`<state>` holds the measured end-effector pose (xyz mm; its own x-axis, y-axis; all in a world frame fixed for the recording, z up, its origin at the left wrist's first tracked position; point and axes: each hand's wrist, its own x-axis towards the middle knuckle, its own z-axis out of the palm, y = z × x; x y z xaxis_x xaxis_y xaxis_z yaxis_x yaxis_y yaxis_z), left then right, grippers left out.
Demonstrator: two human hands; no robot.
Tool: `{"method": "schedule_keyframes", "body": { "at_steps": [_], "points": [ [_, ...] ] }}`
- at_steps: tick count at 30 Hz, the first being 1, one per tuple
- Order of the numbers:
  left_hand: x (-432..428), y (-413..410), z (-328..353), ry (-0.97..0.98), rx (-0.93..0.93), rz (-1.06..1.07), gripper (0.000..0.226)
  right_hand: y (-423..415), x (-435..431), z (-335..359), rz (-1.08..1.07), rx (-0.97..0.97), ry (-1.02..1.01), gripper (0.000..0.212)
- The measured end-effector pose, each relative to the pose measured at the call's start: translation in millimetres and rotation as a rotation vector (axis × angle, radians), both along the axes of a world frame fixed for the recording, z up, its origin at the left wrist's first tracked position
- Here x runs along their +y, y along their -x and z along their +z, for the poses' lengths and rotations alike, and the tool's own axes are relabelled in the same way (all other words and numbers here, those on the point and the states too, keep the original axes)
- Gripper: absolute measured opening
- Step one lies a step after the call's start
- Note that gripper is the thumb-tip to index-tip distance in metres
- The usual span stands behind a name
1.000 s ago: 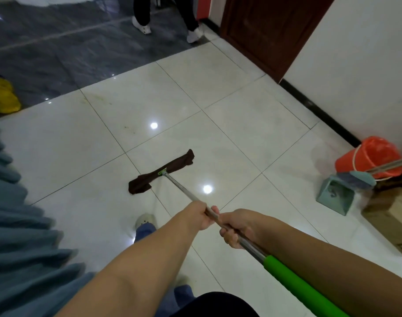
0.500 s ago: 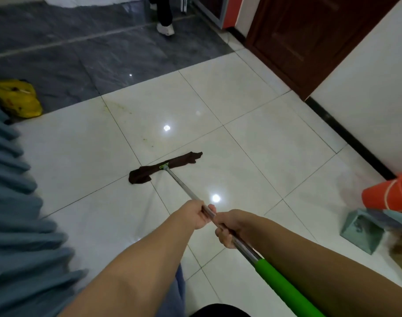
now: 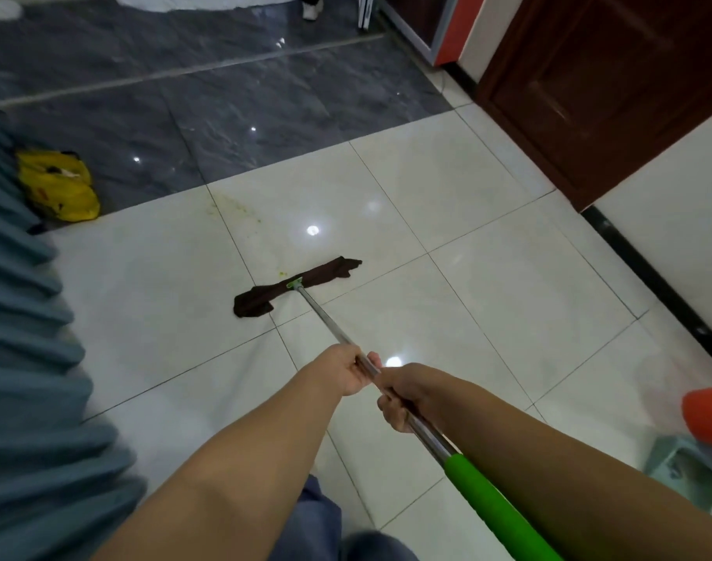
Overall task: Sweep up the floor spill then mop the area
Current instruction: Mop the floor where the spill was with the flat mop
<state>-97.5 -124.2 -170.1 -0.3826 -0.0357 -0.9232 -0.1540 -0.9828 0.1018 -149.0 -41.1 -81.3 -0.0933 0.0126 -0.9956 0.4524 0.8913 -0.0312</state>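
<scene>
A: Start with the floor. What worries you there?

B: The white tiles are glossy and throw back the lamps. If mopping leaves them wet, the person standing on them could slip, and so could whoever's shoe shows at the far edge.

A: And the mop?

B: Its long metal pole runs from the green grip up to a dark cloth lying flat on the tile, right across a grout line. The cloth looks bunched at its left end, so I judge a push could roll it up or drag it off the green clamp.

A: The hands?

B: Both are clenched around the bare metal pole, the left hand ahead and the right hand just behind it, almost touching. That close together, steering is weak, and the head could skate sideways.

A: The spill itself?

B: A faint yellowish smear sits beyond the cloth, near the dark tiles, with a small green speck just beside the cloth. A dirty cloth may spread it instead of lifting it.

A: Anything near the edges?

B: A yellow bag on the left, an orange bucket and a pale dustpan on the right; a wide backswing could knock those.
</scene>
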Motion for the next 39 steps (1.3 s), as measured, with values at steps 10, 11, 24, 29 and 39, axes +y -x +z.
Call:
{"method": "schedule_keyframes", "body": {
  "at_steps": [10, 11, 24, 29, 39],
  "points": [
    [-66.0, 16.6, -11.4, 0.028, -0.008, 0.108, 0.019, 18.7, -68.1, -16.2, 0.022, 0.005, 0.051, 0.033],
    [-71.6, 18.4, -13.1, 0.034, 0.002, 0.103, 0.019, 21.4, -73.4, -19.2, 0.021, 0.003, 0.074, 0.031],
    [-114.2, 104.9, -23.4, 0.106, -0.039, 0.323, 0.014, 109.1, -130.0, -56.6, 0.084, 0.073, 0.144, 0.022],
    [-92.3, 131.1, -21.6, 0.131, -0.053, 0.286, 0.021, 137.0, -106.9, -46.9, 0.129, 0.096, 0.178, 0.025],
    [-65.8, 175.2, 29.7, 0.1, -0.016, 0.273, 0.02, 189.1, -61.0, 16.5, 0.253, 0.125, 0.297, 0.022]
  ]
}}
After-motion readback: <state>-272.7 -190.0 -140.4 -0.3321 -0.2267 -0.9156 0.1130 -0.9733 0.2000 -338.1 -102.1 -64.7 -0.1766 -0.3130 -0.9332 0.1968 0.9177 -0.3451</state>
